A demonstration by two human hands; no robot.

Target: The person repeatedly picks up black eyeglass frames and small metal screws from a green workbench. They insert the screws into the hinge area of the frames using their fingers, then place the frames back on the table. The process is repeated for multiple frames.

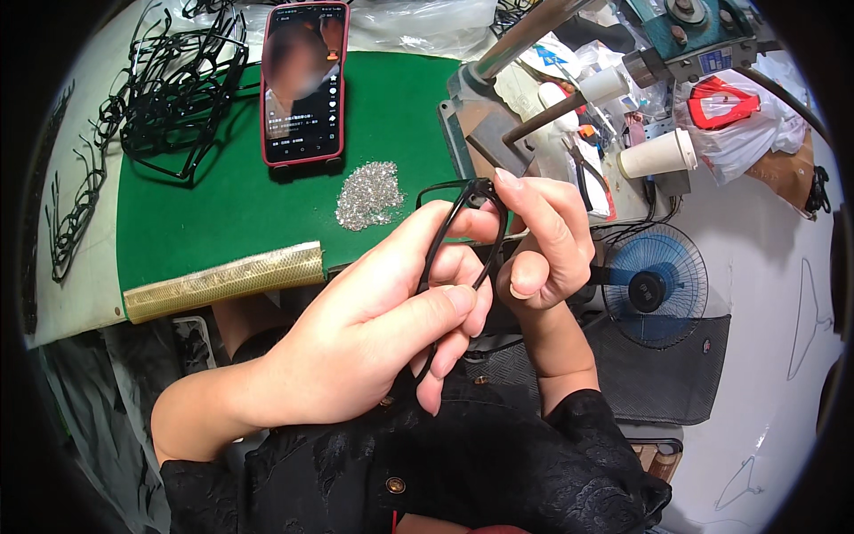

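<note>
A black eyeglass frame (434, 254) is held up in front of me, tilted, above the near edge of the green work mat. My left hand (391, 329) is closed round it, with the thumb pressed on one rim and the fingers behind. My right hand (547, 249) is at the frame's upper end, its index fingertip and thumb by the corner of the frame. Whether a small part sits between those right fingers cannot be made out. Beyond my hands, a loose heap of tiny silvery pieces (369, 196) lies on the mat.
A tangled pile of black eyeglass frames (182, 107) lies at the far left. Behind the heap a red-cased phone (304, 89) leans upright. A gold-coloured strip (227, 280) lines the near table edge. At right stand a metal bench press (498, 71), a white cup (658, 154) and a fan (654, 285).
</note>
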